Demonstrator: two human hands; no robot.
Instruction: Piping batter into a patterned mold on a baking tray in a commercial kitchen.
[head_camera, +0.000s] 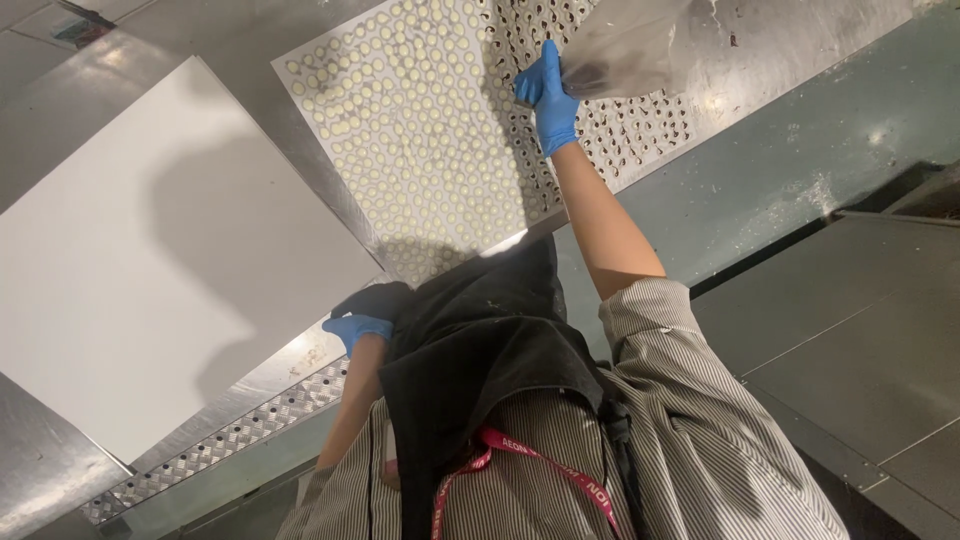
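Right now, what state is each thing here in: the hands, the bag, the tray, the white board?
Right hand: blue-gloved, raised, gripping the bag.
Piping bag: clear, held tilted over the tray.
Perforated tray: flat, covered in rows of small pale dots.
Left hand: blue-gloved, at the dark cloth, grip unclear.
White board: flat, bare.

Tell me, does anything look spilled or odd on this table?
A few dark crumbs lie on the steel table beside the clear bag in the right hand. The dotted sheet has pale drops on one part and dark ones near the bag.

Right hand (548, 95) grips piping bag (640, 45) over tray (400, 150).
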